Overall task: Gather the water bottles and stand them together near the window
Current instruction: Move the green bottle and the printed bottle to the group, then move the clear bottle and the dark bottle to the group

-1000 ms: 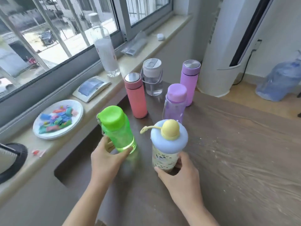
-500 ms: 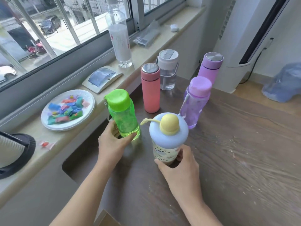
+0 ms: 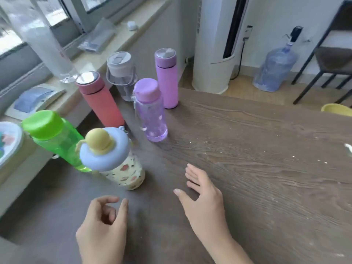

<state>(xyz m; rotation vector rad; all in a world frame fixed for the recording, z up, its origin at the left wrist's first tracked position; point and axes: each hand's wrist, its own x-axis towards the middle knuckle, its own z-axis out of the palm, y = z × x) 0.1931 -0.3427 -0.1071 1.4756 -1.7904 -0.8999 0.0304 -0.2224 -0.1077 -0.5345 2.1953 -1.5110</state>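
Observation:
Several bottles stand grouped on the brown wooden table [image 3: 247, 149] beside the windowsill. A green bottle [image 3: 55, 140] is at the left, touching a patterned bottle with a blue lid and yellow knob [image 3: 112, 157]. Behind them stand a coral flask [image 3: 99, 100], a clear grey-lidded jug [image 3: 122, 77], a translucent purple bottle [image 3: 150, 111] and a lilac flask [image 3: 166, 77]. A tall clear bottle [image 3: 45, 44] stands on the sill. My left hand [image 3: 102, 231] hovers loosely curled, empty, in front of the patterned bottle. My right hand [image 3: 203, 201] is spread, empty, to its right.
On the windowsill [image 3: 106, 52] lie a white plate of coloured pieces [image 3: 7, 141], a flat white device [image 3: 32, 100] and a plastic bag [image 3: 99, 39]. A white tower unit [image 3: 215, 44], a big water jug [image 3: 274, 67], a chair [image 3: 331, 60] and a yellow object [image 3: 337, 109] stand beyond the table.
Both hands let go of the green and the patterned bottle and drew back toward me. The two bottles now stand free. The view swung to the right.

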